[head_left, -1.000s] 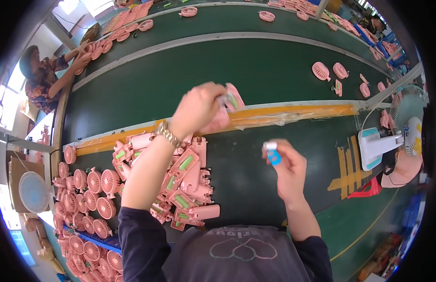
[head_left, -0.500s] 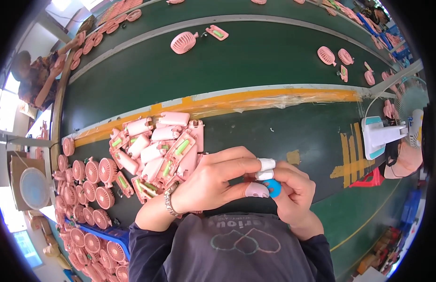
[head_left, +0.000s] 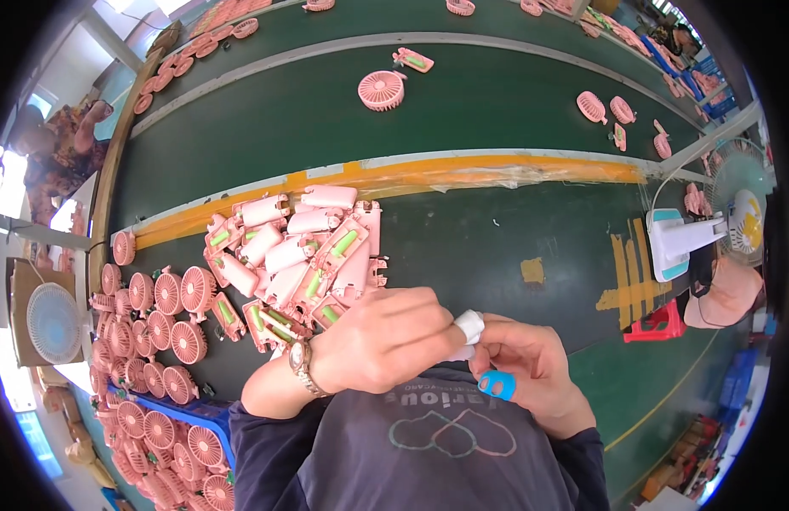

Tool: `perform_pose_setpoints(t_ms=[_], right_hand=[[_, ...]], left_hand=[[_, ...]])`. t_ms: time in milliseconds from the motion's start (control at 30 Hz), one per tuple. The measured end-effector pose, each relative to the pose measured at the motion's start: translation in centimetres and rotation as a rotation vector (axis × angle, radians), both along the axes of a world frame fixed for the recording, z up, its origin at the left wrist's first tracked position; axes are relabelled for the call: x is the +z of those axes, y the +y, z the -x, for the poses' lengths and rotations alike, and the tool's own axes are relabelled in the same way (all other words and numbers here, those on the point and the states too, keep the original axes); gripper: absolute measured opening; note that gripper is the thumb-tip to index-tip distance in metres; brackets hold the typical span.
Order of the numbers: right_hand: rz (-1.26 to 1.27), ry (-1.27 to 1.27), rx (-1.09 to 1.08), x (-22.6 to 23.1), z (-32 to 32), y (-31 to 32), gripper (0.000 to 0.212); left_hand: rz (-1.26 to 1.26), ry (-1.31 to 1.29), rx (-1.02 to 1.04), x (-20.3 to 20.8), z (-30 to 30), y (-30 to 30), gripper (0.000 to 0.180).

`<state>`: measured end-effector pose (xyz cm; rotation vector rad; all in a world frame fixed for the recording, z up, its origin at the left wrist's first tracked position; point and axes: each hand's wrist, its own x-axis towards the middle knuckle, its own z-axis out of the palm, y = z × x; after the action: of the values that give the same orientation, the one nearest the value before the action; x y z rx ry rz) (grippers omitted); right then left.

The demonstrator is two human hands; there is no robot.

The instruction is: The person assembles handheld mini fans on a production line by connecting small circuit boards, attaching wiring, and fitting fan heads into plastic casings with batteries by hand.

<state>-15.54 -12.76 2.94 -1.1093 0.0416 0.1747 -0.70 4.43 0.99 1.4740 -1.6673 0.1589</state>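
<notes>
Two hands at the white finger cover, beside pink housings

Your left hand (head_left: 386, 341): lower centre, fingers drawn together; you cannot tell whether they grip anything.
Your right hand (head_left: 539, 370): just right of it, fingers curled narrow; contents likewise cannot be told.
White finger cover (head_left: 470, 324): lower centre, at the left hand's fingertips, close against the right hand's fingers. Points right; long axis roughly crosswise, slightly raised at its right end.
Blue finger cover (head_left: 497, 385): on your right thumb, pointing left.
Pink handle housings (head_left: 263, 244): heaped left of centre, beyond your left hand. Long axes mixed; the topmost lies nearly level, several others slant, some with green pieces showing.
Blue crate (head_left: 214, 416): lower left, filled with pink fan heads (head_left: 160, 430); more heads stacked just above it.
Upper centre: one round pink fan head and one housing on the green belt (head_left: 267, 119).

Hard to make out: the gap between your fingertips, hidden by the fingers; the crate's lower part, covered by its load; the co-worker (head_left: 58, 157) at upper left, blurred.
</notes>
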Motion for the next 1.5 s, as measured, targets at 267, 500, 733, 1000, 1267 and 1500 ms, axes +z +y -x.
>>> perform_pose_setpoints(t_ms=[267,500,733,1000,1267,1500], right_hand=[[-0.038,0.192,-0.026,-1.8,-0.3,2.5,0.042],[0.367,0.148,-0.316,-11.2,-7.9,0.9,0.036],[1.512,-0.765,0.077,-13.3,-17.6,8.0,0.068],[1.519,-0.702,0.089,-15.9,-16.0,7.8,0.060],[1.439,-0.230,-0.428,-19.2,-6.3,-3.1,0.024],[1.586,0.041,-0.323,-18.6,-2.1,-5.2,0.060]], left_hand=[[-0.005,-0.306,0.128,-1.2,0.5,2.2,0.016],[-0.197,-0.065,0.577,-5.8,2.0,4.2,0.021],[-0.137,0.080,1.753,-10.9,-2.3,18.4,0.030],[-0.142,0.413,2.063,-15.0,2.0,21.7,0.033],[-0.303,0.375,1.991,-16.0,2.9,23.8,0.024],[-0.463,0.211,1.904,-12.8,1.0,24.5,0.018]])
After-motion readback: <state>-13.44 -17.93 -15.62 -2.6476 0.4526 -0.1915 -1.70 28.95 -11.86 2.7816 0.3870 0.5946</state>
